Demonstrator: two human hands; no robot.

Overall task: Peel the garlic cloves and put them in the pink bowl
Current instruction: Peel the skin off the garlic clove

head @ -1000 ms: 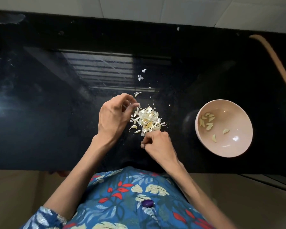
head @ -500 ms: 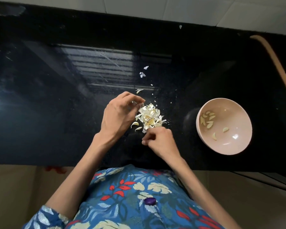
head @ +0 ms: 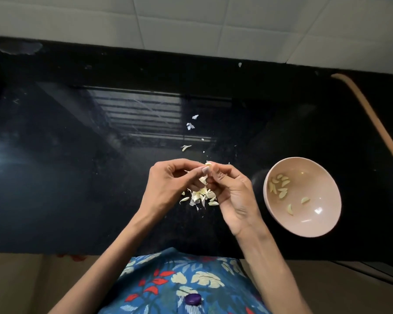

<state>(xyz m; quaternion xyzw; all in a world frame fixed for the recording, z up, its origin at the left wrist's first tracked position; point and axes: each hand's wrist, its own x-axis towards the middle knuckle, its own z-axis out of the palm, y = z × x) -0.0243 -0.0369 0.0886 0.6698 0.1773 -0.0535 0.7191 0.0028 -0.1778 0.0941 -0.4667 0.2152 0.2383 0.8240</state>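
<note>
Black polished countertop [head: 77, 177] is filling most of the view, with a pale tiled wall [head: 191, 23] running behind it. You are taking the pink bowl [head: 315, 191] as your reference; it is sitting upright on the counter.

To the left of the bowl, your left hand [head: 168, 184] and right hand [head: 234, 191] are meeting fingertip to fingertip, raised above the counter. Both are pinching one garlic clove [head: 208, 164], the right hand from the bowl side and the left hand from the side away from the bowl. Neither hand is touching the bowl.

Beneath the hands, left of the bowl and apart from it, the heap of shed skins [head: 201, 196] is lying on the counter. Inside the bowl, peeled cloves [head: 279, 184] are resting, most of them clustering near its left wall. Stray skin flakes [head: 190, 126] are lying farther left of the bowl and beyond the hands.

Half a second ago both hands were working low at the heap; they are now holding a single clove lifted clear of it. Treat this as the start of another peel. How much skin is clinging to the clove is too small to tell, so it is probably not yet ready for the bowl.
</note>
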